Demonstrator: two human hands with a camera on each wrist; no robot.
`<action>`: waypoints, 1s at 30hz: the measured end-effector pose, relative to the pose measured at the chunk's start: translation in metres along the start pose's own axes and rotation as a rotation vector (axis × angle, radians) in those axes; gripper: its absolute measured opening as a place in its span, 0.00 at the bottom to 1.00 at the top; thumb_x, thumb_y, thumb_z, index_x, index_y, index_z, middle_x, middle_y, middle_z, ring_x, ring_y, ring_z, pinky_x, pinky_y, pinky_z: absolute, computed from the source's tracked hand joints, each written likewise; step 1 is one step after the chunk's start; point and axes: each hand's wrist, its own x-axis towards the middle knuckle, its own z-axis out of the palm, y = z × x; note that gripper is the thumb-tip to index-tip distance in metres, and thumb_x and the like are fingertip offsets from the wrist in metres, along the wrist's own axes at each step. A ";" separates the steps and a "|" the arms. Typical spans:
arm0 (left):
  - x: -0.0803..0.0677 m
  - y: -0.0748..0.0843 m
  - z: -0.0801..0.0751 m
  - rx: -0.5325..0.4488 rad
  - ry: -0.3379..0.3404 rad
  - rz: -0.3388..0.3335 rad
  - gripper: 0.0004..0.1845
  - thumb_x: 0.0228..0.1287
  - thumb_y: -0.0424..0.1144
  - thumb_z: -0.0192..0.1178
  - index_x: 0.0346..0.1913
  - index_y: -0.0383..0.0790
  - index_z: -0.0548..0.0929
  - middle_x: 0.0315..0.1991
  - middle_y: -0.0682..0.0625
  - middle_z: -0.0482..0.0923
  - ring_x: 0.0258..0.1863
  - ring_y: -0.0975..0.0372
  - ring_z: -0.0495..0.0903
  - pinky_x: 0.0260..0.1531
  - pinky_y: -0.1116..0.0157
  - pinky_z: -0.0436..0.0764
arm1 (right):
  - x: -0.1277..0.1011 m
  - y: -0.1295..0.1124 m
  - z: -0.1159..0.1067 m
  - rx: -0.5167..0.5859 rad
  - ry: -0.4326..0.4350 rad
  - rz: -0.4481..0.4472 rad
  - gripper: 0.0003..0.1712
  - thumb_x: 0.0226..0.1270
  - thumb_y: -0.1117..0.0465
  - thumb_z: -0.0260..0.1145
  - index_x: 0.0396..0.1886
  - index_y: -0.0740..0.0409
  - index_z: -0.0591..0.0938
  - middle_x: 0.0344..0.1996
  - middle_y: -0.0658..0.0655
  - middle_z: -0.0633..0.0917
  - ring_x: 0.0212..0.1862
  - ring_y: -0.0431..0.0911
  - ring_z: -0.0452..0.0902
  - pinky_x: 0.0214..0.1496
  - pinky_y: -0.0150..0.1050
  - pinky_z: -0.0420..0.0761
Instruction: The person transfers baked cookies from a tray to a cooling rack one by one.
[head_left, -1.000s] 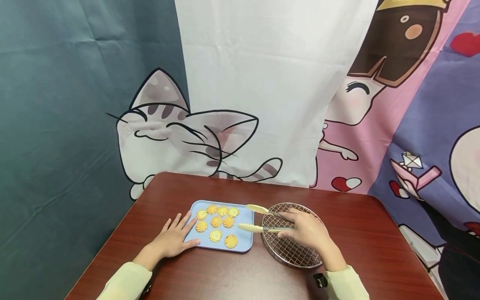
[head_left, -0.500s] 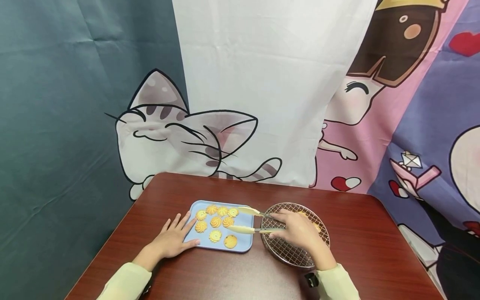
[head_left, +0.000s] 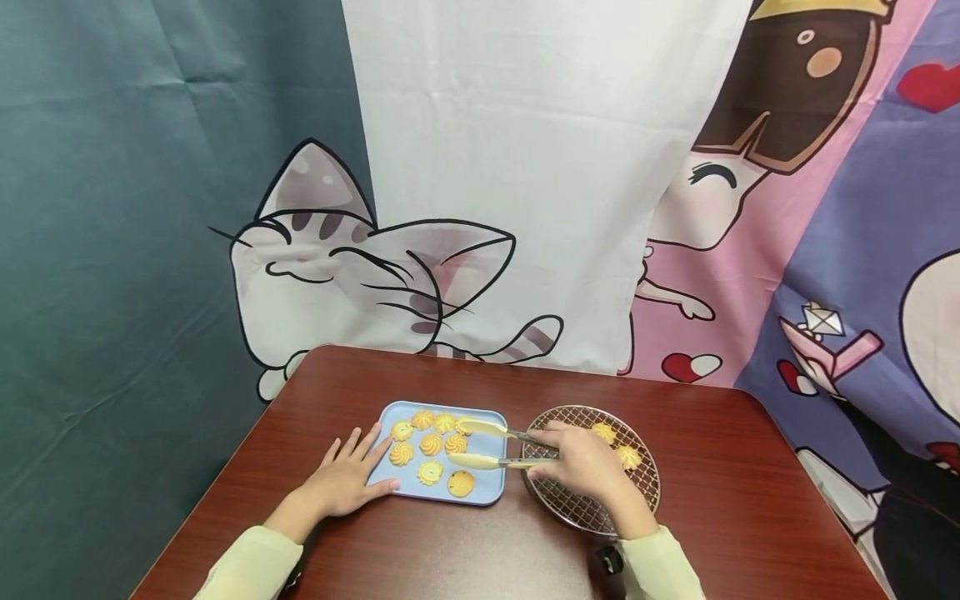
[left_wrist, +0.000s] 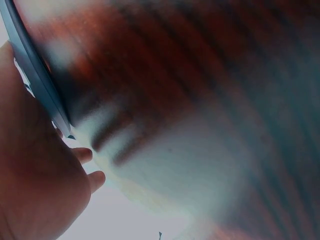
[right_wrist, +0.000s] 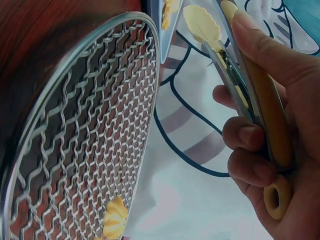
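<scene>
My right hand (head_left: 581, 467) grips a pair of tongs (right_wrist: 267, 100) with cream tips and handle covers. The tongs' arms are spread apart, and their tips overlap the right side of a light blue tray (head_left: 491, 487) in the head view. Several piped, swirl-shaped cookies (head_left: 431, 443) lie on this tray, along with one round flat cookie (head_left: 461, 483) at its front. No cookie is pinched between the tips. My left hand (head_left: 341, 479) rests at the tray's left edge with its fingers spread. In the left wrist view, fingers show beside the tray's blue edge (left_wrist: 40, 75).
A round wire rack (head_left: 573, 504) with a metal rim stands right of the tray, below my right hand. On it sit two piped cookies (head_left: 628, 457). The reddish-brown table (head_left: 450, 550) ends at a cartoon-printed curtain (head_left: 562, 192) behind.
My right hand has moved left with the tongs, so their tips reach further over the tray. Two cookies on the rack have come into view behind it. The left hand stays in place.
</scene>
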 end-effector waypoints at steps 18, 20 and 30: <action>0.000 -0.003 0.003 -0.020 -0.005 0.004 0.47 0.68 0.73 0.49 0.80 0.46 0.60 0.82 0.42 0.47 0.78 0.37 0.47 0.72 0.34 0.46 | 0.010 -0.002 0.010 0.013 -0.057 0.013 0.35 0.49 0.41 0.80 0.58 0.45 0.86 0.40 0.44 0.85 0.34 0.39 0.78 0.32 0.37 0.78; 0.000 -0.002 0.002 -0.021 -0.005 0.005 0.47 0.68 0.73 0.49 0.79 0.46 0.61 0.82 0.42 0.47 0.78 0.37 0.47 0.72 0.34 0.46 | 0.011 -0.001 0.011 0.016 -0.060 0.012 0.35 0.49 0.41 0.80 0.58 0.46 0.86 0.40 0.44 0.85 0.34 0.38 0.78 0.32 0.36 0.78; -0.001 0.000 0.000 -0.022 -0.001 0.008 0.46 0.68 0.71 0.50 0.79 0.44 0.61 0.81 0.41 0.48 0.78 0.36 0.48 0.71 0.33 0.47 | 0.018 0.002 0.015 0.026 -0.069 -0.014 0.34 0.50 0.42 0.80 0.58 0.48 0.87 0.41 0.44 0.85 0.37 0.41 0.81 0.38 0.40 0.81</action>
